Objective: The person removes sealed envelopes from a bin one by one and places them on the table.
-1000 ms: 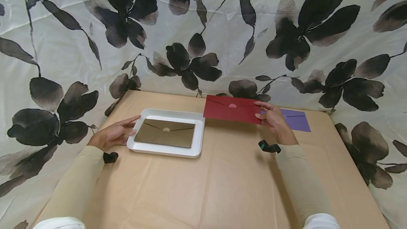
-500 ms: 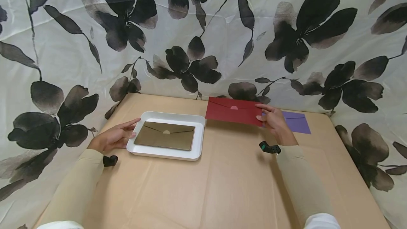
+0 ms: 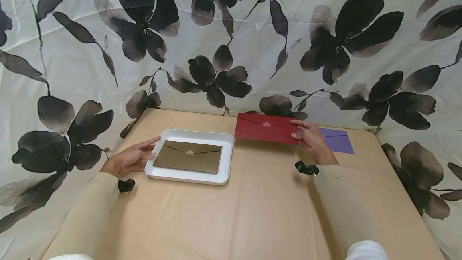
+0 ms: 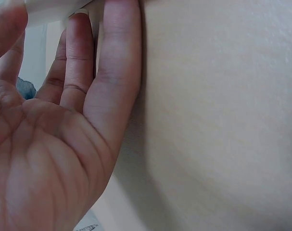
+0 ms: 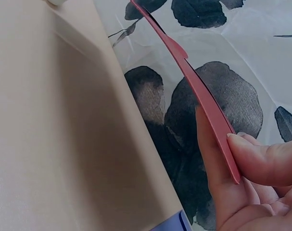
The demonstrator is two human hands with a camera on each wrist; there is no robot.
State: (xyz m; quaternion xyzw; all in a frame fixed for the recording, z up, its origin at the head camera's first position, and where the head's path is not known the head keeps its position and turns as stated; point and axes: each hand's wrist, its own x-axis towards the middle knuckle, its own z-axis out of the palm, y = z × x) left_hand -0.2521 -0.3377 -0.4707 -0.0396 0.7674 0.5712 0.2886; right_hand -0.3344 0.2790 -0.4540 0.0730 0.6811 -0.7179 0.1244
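My left hand [image 3: 130, 157] grips the left end of a white tray [image 3: 187, 178], its thumb at the rim and its fingers reaching under the edge. In the left wrist view, the little finger [image 4: 120, 43] lies low along the table, beside the tray's pale edge [image 4: 47, 10]. A gold envelope [image 3: 189, 157] lies flat in the tray, flap side up. My right hand [image 3: 313, 141] pinches the right end of a red envelope [image 3: 265, 128] between thumb and fingers. The right wrist view shows this envelope [image 5: 198, 89] edge-on, raised above the table with a shadow below.
A purple envelope [image 3: 339, 140] lies at the table's back right, partly hidden behind my right hand. Pale wood-look covering tops the table [image 3: 260, 204]. A white cloth with dark flowers [image 3: 267, 51] hangs right behind the back edge.
The head view has tilted up slightly, so everything sits a little lower. Both hands keep their holds, and the red envelope stays just right of the tray.
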